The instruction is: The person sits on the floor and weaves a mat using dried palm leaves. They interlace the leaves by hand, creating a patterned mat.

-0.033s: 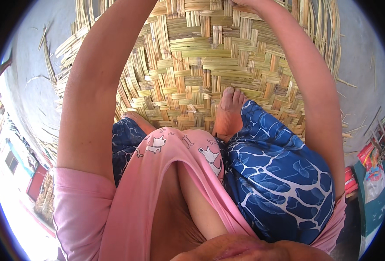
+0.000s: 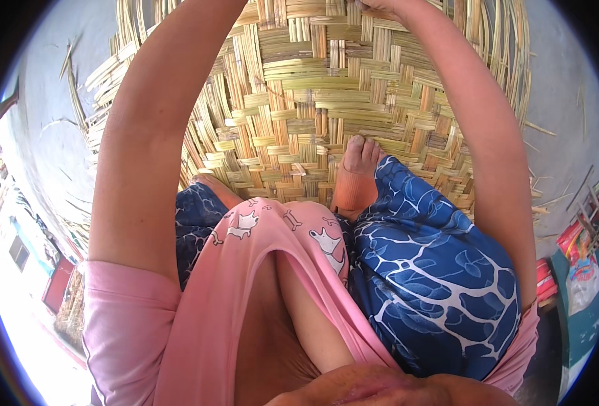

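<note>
**Both arms stretched to the far edge of a half-woven mat**

The person sits on a large, pale yellow-green woven mat of flat bamboo strips point(image 2: 326, 101), which lies on a grey concrete floor point(image 2: 570, 88) and fills the upper middle of the head view. Sitting on the work pins it down, and a bare foot point(image 2: 359, 169) resting on the weave in front of the blue patterned trousers point(image 2: 434, 271) adds weight just where the strips cross, which probably keeps them from springing apart.

Both arms reach up and away from the body toward the far part of the weave. The right hand point(image 2: 380, 7) shows only partly at the top edge; its fingers look curled down onto the strips there, pressing or pinching them, though how tightly they close cannot be told. The left hand is cut off above the frame, only its forearm point(image 2: 157, 128) showing, so its fingers cannot be judged at all.

At the mat's left and upper right edges the loose, unwoven strip ends point(image 2: 96, 81) fan outward, free of the weave. Stray slivers of bamboo point(image 2: 66, 61) lie scattered on the floor around it. Colourful packets point(image 2: 580, 260) sit well apart at the right margin, away from the work.
</note>
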Demonstrator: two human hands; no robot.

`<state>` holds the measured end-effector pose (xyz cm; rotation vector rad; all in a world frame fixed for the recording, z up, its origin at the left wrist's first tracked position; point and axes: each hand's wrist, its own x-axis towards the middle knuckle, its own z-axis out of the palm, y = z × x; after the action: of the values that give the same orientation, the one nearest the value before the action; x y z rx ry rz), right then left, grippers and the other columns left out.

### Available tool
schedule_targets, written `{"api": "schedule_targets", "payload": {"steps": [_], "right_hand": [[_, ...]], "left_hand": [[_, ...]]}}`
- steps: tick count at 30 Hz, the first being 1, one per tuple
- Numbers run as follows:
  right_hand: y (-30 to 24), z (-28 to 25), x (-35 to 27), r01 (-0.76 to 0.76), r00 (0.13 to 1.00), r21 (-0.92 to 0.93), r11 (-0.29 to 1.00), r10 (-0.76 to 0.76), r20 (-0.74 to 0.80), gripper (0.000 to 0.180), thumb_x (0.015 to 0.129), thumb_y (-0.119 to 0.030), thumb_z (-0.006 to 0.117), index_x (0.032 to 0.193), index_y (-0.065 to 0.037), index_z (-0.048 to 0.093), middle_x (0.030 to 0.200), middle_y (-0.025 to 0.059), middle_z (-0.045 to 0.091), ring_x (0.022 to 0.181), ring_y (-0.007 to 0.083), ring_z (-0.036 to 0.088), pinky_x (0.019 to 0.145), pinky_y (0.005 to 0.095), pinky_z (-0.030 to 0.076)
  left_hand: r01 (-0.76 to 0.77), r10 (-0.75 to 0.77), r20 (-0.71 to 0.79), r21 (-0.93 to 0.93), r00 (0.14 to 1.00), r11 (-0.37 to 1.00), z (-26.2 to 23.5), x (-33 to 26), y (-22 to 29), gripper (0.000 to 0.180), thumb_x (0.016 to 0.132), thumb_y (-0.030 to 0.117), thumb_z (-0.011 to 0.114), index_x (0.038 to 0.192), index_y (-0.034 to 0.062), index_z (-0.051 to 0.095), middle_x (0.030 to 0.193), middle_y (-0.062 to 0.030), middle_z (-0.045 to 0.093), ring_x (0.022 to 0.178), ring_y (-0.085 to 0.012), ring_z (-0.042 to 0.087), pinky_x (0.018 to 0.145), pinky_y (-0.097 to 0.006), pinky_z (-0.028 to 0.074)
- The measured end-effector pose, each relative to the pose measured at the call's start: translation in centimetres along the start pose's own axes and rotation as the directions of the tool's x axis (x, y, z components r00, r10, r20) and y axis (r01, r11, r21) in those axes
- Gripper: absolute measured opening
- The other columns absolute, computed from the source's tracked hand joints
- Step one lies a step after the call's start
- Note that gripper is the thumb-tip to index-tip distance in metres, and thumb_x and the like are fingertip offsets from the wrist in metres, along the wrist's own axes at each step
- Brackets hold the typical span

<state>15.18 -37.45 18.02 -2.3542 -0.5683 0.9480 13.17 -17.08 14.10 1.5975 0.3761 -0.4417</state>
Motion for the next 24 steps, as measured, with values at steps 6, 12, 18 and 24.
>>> {"api": "schedule_targets", "payload": {"steps": [6,12,18,24], "right_hand": [[2.6,1.1,1.1,0.127,0.987,-0.064,0.990,-0.132,-0.087,0.026,0.085,-0.028,0.077,0.095,-0.004,0.076,0.085,0.0172,0.075,0.070,0.0267,0.071,0.069,0.0396,0.056],[2.0,0.8,0.6,0.108,0.994,-0.126,0.986,-0.111,-0.019,0.020,0.088,-0.024,0.074,0.094,-0.006,0.075,0.078,0.0134,0.074,0.064,0.0227,0.069,0.063,0.0376,0.056],[1.4,0.1,0.2,-0.143,0.989,0.382,0.913,0.115,0.096,0.006,0.092,-0.012,0.070,0.093,-0.006,0.070,0.068,0.0057,0.068,0.053,0.0116,0.062,0.047,0.0297,0.045],[0.7,1.4,0.6,-0.046,0.997,0.264,0.963,0.028,0.070,0.009,0.089,-0.012,0.071,0.092,-0.003,0.073,0.075,0.0113,0.072,0.060,0.0189,0.068,0.056,0.0356,0.053]], "left_hand": [[-0.083,0.085,-0.040,0.068,0.996,0.994,1.1,0.6,-0.9,0.024,0.086,0.017,0.082,0.090,-0.0025,0.070,0.075,-0.0114,0.070,0.061,-0.0197,0.067,0.057,-0.033,0.056],[-0.022,0.037,-0.083,0.174,0.996,0.985,2.0,-0.9,-0.3,0.025,0.086,0.020,0.082,0.093,-0.0020,0.071,0.076,-0.0099,0.071,0.063,-0.0182,0.067,0.059,-0.032,0.056],[-0.056,0.087,-0.087,0.310,0.992,0.949,2.7,-0.2,0.4,0.028,0.085,0.023,0.084,0.086,-0.0021,0.073,0.074,-0.0101,0.072,0.061,-0.0165,0.067,0.055,-0.031,0.054],[-0.079,0.122,-0.157,0.255,0.980,0.964,2.2,-1.8,-1.5,0.029,0.084,0.024,0.085,0.085,-0.0030,0.072,0.072,-0.0095,0.071,0.059,-0.0151,0.065,0.052,-0.032,0.053]]}}
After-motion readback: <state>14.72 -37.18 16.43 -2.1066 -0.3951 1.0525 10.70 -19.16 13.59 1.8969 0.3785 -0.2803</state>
